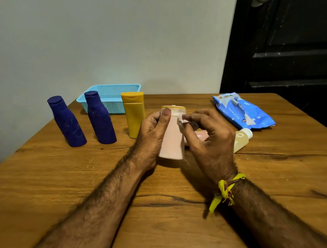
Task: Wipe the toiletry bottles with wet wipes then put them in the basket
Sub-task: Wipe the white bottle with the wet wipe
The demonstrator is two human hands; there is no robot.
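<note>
My left hand (153, 131) grips a pale pink bottle (172, 141) with a yellow cap, held upright just above the table's middle. My right hand (208, 137) pinches a small white wet wipe (182, 121) against the bottle's upper right side. Two dark blue bottles (67, 122) (100, 118) stand at the left, and a yellow bottle (133, 115) stands behind my left hand. A light blue mesh basket (111, 96) sits at the back left against the wall. A beige tube (241, 139) and a pinkish one (201, 135) lie behind my right hand, partly hidden.
A blue pack of wet wipes (243, 111), torn open, lies at the back right of the wooden table (154, 208). A dark door (288, 45) stands beyond the table's right corner. The table's left edge runs close to the blue bottles.
</note>
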